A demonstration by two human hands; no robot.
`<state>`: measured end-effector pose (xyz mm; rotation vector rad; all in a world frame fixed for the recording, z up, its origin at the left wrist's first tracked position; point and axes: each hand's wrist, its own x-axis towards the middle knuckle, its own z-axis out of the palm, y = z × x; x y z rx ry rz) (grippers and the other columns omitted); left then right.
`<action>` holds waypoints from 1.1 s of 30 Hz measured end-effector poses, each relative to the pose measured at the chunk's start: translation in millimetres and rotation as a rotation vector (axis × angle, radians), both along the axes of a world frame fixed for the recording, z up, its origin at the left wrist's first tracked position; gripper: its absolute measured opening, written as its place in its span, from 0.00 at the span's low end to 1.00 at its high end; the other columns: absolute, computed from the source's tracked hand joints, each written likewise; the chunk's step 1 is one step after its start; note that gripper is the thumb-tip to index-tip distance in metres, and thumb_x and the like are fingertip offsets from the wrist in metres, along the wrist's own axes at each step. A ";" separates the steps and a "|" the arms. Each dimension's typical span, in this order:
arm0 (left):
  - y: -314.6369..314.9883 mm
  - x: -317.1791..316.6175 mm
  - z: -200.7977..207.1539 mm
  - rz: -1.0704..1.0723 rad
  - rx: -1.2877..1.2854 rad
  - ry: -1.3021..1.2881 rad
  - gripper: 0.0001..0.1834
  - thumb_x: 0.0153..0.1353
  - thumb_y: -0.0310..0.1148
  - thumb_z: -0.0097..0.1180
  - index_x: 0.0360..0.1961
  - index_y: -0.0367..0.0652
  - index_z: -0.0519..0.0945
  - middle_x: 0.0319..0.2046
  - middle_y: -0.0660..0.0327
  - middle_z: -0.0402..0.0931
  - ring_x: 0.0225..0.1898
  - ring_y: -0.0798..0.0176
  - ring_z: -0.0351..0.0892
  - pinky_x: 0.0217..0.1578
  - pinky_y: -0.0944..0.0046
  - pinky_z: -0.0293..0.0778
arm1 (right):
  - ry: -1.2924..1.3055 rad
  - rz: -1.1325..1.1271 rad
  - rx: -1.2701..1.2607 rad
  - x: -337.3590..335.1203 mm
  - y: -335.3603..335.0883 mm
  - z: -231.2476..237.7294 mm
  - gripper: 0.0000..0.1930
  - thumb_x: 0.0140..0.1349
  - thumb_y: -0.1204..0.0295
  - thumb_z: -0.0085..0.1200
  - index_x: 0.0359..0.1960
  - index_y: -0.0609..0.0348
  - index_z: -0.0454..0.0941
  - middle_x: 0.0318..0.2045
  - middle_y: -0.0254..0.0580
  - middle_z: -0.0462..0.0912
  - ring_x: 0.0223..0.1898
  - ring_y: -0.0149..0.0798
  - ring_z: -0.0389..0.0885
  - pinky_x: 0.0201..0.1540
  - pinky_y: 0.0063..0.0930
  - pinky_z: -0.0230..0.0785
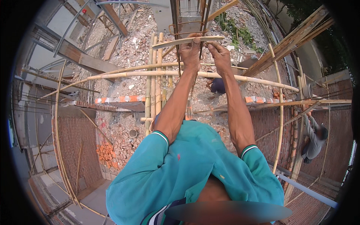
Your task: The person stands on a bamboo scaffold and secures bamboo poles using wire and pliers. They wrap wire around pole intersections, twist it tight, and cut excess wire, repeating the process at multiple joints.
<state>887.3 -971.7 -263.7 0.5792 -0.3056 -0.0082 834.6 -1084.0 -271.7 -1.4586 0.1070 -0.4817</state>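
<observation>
My left hand [190, 56] is raised in front of me with its fingers closed and its thumb lying across a thin pale wooden strip [170, 43]. The strip runs sideways, slightly bowed, in front of a column's upright steel rebar [175, 17]. Close to the strip's right part, my right hand [221, 58] is closed in a pinch beside the right-hand bars. What its fingertips grip is too small to make out. A rectangular rebar tie [183, 33] rings the bars just beyond my hands.
Bamboo poles [131, 74] cross below my forearms, and several upright bamboo poles [153, 90] stand left of centre. Far below lies brick rubble [123, 129]. One person [217, 86] is down there; another person [315, 140] is by the right brick wall [339, 127]. Thick timbers [285, 47] slant at upper right.
</observation>
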 end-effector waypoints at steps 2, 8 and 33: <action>0.3 1.3 -1.5 -0.030 -0.001 -0.003 0.25 0.61 0.37 0.73 0.54 0.35 0.81 0.46 0.58 0.85 0.46 0.67 0.84 0.49 0.66 0.82 | 0.000 0.028 -0.010 1.9 -1.2 1.7 0.12 0.71 0.70 0.62 0.51 0.62 0.87 0.44 0.37 0.89 0.48 0.28 0.82 0.57 0.28 0.72; 2.7 2.3 -4.9 -0.055 0.071 -0.040 0.26 0.64 0.41 0.71 0.56 0.35 0.81 0.44 0.61 0.84 0.45 0.67 0.82 0.47 0.66 0.80 | -0.057 0.036 -0.041 4.1 -3.2 3.7 0.12 0.71 0.68 0.62 0.50 0.59 0.87 0.39 0.26 0.87 0.36 0.20 0.74 0.38 0.18 0.66; 11.7 7.2 -2.0 -0.128 0.065 -0.053 0.19 0.63 0.40 0.70 0.49 0.42 0.81 0.45 0.62 0.83 0.45 0.61 0.83 0.49 0.56 0.82 | 0.117 -0.035 0.191 -3.1 19.4 15.6 0.11 0.72 0.76 0.56 0.51 0.66 0.84 0.41 0.36 0.88 0.42 0.26 0.82 0.47 0.23 0.74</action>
